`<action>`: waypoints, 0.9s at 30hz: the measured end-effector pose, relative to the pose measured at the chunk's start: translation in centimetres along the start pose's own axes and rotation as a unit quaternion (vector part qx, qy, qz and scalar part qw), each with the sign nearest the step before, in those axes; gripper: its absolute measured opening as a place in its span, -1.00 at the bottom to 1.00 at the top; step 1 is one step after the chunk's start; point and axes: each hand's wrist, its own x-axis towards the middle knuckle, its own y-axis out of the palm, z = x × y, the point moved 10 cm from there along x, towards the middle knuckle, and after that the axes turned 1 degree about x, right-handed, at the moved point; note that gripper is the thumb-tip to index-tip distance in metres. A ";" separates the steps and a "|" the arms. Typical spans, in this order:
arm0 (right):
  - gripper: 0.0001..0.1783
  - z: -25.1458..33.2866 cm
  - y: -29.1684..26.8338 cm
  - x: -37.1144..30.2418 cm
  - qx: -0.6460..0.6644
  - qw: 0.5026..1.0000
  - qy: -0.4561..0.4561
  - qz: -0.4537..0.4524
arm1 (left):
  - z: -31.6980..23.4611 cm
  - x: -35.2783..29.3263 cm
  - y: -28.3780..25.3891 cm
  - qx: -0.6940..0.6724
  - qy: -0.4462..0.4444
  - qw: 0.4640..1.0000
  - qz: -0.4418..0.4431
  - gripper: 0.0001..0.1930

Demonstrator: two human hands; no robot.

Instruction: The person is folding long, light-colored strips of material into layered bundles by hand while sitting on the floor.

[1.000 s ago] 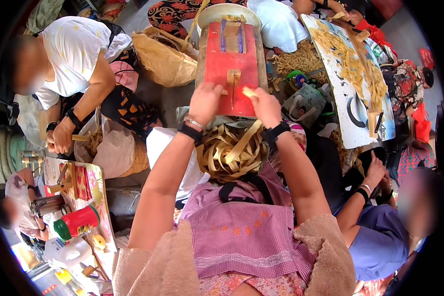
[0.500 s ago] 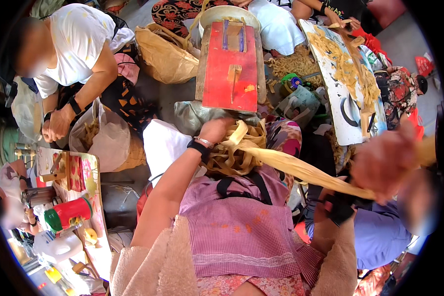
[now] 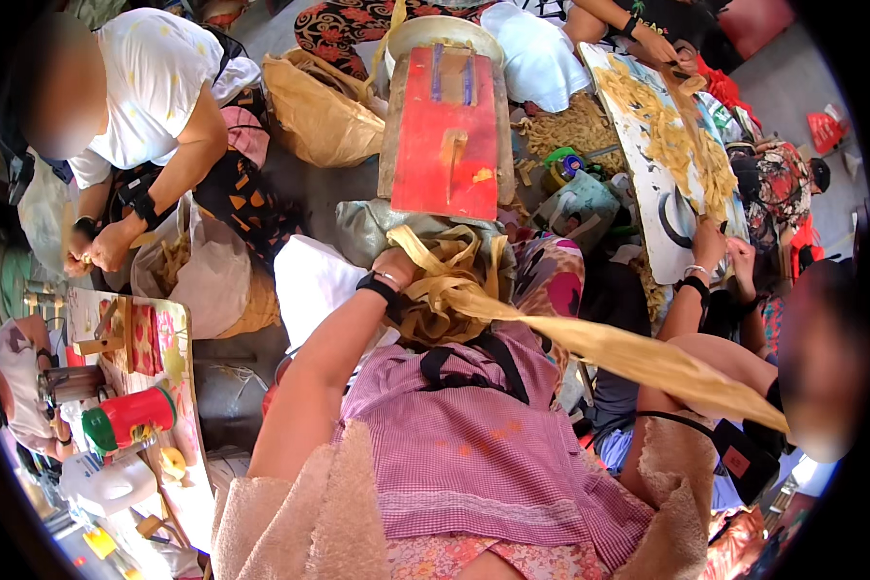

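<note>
Pressing down on a bundle of tan fibre strips [image 3: 449,290], our left hand [image 3: 396,266] sits closed on the loops at the bundle's left edge, a dark band round the wrist just below it. From under that hand one long flat strip [image 3: 638,358] runs out to our right and downward, widening as it goes, well away from the bundle. Our right hand is lost at the blurred rim of the view, so we cannot tell whether it grips the strip's far end; only the right forearm [image 3: 705,362] shows beneath the strip. Just beyond the left hand stands a red wooden board [image 3: 444,145] with an upright peg. Below the bundle lies our lilac checked apron [image 3: 473,454]. Far to our left a person in a white shirt [image 3: 155,77] works over plastic bags.
</note>
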 end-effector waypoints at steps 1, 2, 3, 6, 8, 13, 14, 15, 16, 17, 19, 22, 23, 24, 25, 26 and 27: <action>-0.91 -1.0 0.6 0.3 -0.001 1.000 0.015 0.007 | 1.3 -0.6 1.3 -0.014 -0.035 0.999 0.007 -0.69; -0.92 -1.7 1.4 0.6 0.002 0.999 0.028 0.019 | 3.7 0.5 5.1 0.010 -0.020 0.996 -0.083 -0.70; -0.92 -2.9 0.1 -0.6 -0.020 0.999 0.034 -0.009 | -2.1 -1.7 1.2 0.108 0.119 0.979 -0.128 -0.76; -0.92 -2.8 -0.9 -2.5 -0.029 0.999 0.028 -0.033 | -5.2 -7.3 -8.4 0.131 -0.011 0.991 0.001 -0.85; -0.92 -2.5 -0.9 -2.6 -0.023 0.999 0.026 -0.030 | -7.1 -11.0 -12.6 0.095 -0.034 0.990 0.097 -0.77; -0.91 -0.3 0.4 -2.1 -0.030 0.999 0.008 -0.023 | -14.2 -11.1 -14.9 0.033 0.174 0.976 -0.123 -0.38; -0.91 -1.3 -0.6 -1.2 0.019 0.999 0.014 0.024 | -12.2 -10.7 -12.9 0.094 0.131 0.975 -0.156 -0.33; -0.91 0.2 0.2 -1.0 0.002 1.000 0.007 0.013 | -11.1 -8.1 -10.0 0.072 0.131 0.980 -0.130 -0.28; -0.91 1.1 0.6 -1.1 -0.005 1.000 -0.001 0.012 | -10.2 -5.9 -8.6 -0.006 0.129 0.987 -0.097 -0.33; -0.91 1.6 0.9 -0.8 -0.007 1.000 0.000 0.015 | -9.3 -3.9 -7.0 -0.086 0.120 0.987 -0.062 -0.38; -0.90 2.3 1.0 -0.5 -0.010 1.000 -0.005 0.011 | -8.7 -0.8 -1.8 -0.258 0.103 0.960 0.037 -0.39; -0.90 3.9 0.9 -0.3 -0.003 1.000 -0.014 0.003 | -12.3 -1.9 0.3 -0.296 0.123 0.932 0.171 -0.67; -0.90 3.9 -0.2 -0.9 0.030 0.999 -0.024 0.027 | -11.9 -4.0 -2.2 -0.348 0.076 0.917 0.178 -0.73; -0.89 5.0 0.2 -0.8 0.034 0.999 -0.030 0.026 | -12.8 -4.9 -2.8 -0.473 0.096 0.853 0.200 -0.75; -0.89 5.6 0.6 -0.6 0.035 0.999 -0.032 0.026 | -12.8 -4.6 -3.2 -0.597 0.116 0.773 0.183 -0.75; -0.89 5.7 0.9 -0.5 0.030 0.999 -0.033 0.022 | -12.1 -4.5 -2.5 -0.668 0.073 0.708 0.219 -0.74; -0.88 5.6 1.0 -0.6 0.019 0.999 -0.035 0.011 | -11.5 -4.1 -2.0 -0.728 0.030 0.635 0.257 -0.74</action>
